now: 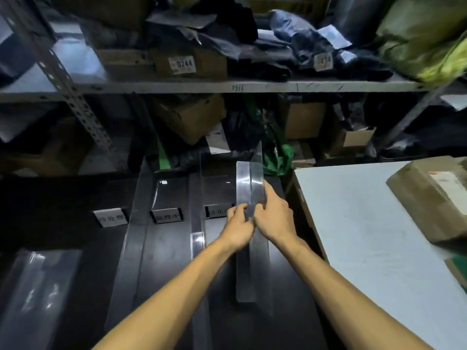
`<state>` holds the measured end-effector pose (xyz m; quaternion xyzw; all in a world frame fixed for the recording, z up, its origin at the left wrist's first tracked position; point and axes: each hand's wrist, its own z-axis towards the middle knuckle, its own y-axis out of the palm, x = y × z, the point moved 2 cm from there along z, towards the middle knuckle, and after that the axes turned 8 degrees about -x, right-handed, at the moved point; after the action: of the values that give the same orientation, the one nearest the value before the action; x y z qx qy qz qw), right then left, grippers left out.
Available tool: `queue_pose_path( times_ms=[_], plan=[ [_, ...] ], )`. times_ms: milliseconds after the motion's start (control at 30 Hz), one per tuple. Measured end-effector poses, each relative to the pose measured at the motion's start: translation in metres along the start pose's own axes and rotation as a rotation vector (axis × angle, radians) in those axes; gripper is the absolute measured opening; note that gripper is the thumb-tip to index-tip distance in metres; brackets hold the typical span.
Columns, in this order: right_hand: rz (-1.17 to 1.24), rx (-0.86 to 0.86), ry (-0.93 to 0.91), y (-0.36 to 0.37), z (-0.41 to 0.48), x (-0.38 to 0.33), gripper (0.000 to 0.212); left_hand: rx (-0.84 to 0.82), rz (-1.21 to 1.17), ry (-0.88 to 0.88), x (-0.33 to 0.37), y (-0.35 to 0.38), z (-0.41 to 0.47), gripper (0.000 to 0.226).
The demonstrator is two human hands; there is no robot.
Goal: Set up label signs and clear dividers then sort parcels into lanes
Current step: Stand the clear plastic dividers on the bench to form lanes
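Both forearms enter from the lower edge and meet at frame centre. Left hand (240, 224) and right hand (275, 215) pinch an upright clear divider (249, 183) with curled fingers. It stands lengthwise on the black table (290, 299). Left of it are two more dividers (198, 223) and three label signs (166, 215). At right, a cardboard parcel (434, 205) lies on a white table (366, 236). Shelves (252, 86) of boxes fill the top.

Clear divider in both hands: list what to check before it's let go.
1. Left hand grips the clear divider: ok.
2. Right hand grips it too: ok.
3. Its base sits flat on the black table: cannot tell.
4. It runs alongside the middle divider, apart: ok.
5. Third label sign readable: not ok, the left hand hides part of it.
6. Parcel out of the lanes, on the white table: ok.
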<state>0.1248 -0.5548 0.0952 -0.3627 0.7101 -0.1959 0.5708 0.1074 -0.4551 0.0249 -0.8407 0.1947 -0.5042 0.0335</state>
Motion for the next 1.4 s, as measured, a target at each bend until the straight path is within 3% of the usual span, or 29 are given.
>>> queue_pose_path(
  times_ms=[133,267,367,433,533,667,867,1067,1167,1400],
  plan=[
    [-0.021,-0.051,-0.009,0.006,0.026,0.013,0.070,0.053,-0.024,-0.044,-0.009,0.005,0.031,0.047],
    [-0.086,-0.070,-0.023,0.010,0.044,0.021,0.068,0.070,0.000,0.008,-0.014,0.017,0.043,0.026],
    [-0.110,-0.052,-0.073,0.014,0.051,0.023,0.068,0.207,0.072,0.029,-0.022,0.018,0.049,0.022],
    [-0.092,-0.044,-0.087,0.014,0.051,0.027,0.068,0.206,0.016,0.028,-0.022,0.018,0.050,0.014],
    [-0.074,-0.061,-0.098,0.011,0.051,0.032,0.068,0.189,-0.053,0.052,-0.018,0.021,0.048,0.033],
    [-0.058,-0.072,-0.148,0.013,0.053,0.030,0.069,0.317,0.028,0.025,-0.012,0.016,0.042,0.042],
    [-0.042,-0.091,-0.098,0.012,0.059,0.029,0.070,0.280,0.165,-0.024,-0.007,0.016,0.044,0.023],
    [-0.159,-0.084,-0.099,0.008,0.056,0.024,0.066,0.239,0.285,-0.082,0.002,0.026,0.037,0.039],
    [-0.169,-0.068,-0.093,0.005,0.049,0.027,0.065,0.225,0.305,-0.075,0.005,0.030,0.034,0.036],
    [-0.167,-0.081,-0.145,0.010,0.060,0.016,0.068,0.311,0.301,-0.065,0.001,0.018,0.035,0.040]
  ],
)
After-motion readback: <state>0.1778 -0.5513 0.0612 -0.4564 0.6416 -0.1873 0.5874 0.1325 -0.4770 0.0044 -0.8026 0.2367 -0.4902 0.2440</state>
